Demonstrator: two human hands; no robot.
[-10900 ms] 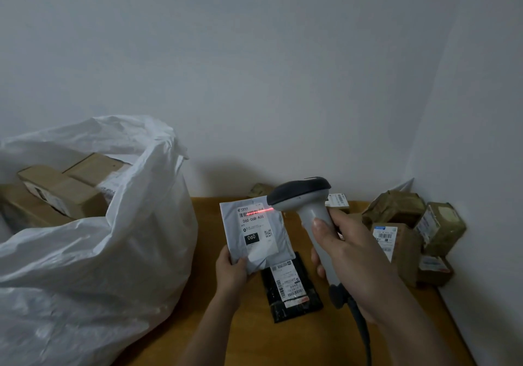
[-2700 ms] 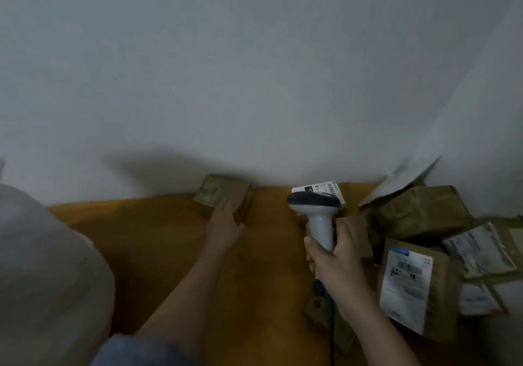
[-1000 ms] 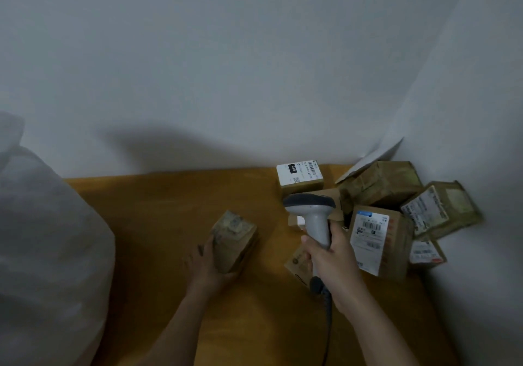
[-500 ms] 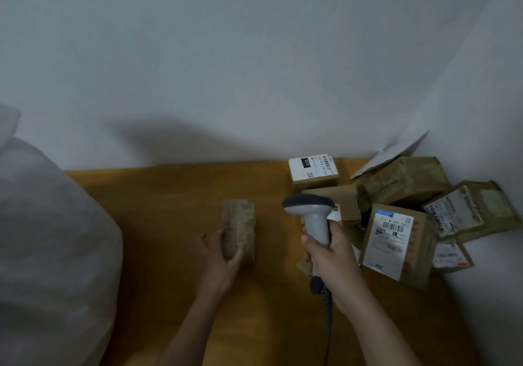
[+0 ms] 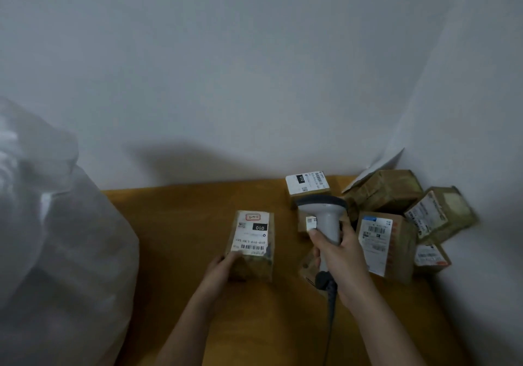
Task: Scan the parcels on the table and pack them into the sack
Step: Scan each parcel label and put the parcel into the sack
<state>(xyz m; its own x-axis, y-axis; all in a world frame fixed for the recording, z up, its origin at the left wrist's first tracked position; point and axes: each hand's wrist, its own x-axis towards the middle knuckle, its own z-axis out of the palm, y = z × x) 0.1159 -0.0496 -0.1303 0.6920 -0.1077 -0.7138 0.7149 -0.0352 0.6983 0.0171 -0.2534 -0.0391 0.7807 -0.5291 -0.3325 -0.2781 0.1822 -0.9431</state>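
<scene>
Head view: the small brown cardboard parcel (image 5: 252,245), mid-table, is gripped by the left hand (image 5: 223,266); the grey handheld scanner (image 5: 325,218) is clasped by the right hand (image 5: 339,255) (aimed beyond the white label (image 5: 250,234), so a misread is risked).

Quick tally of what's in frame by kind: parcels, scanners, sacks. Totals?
Parcels clearly visible: 7, namely the labelled parcel held by the left hand, the white-topped box, and five more in the corner pile; any others are hidden.
Scanners: 1, the scanner in the right hand.
Sacks: 1, the white sack.
Total: 9.
</scene>
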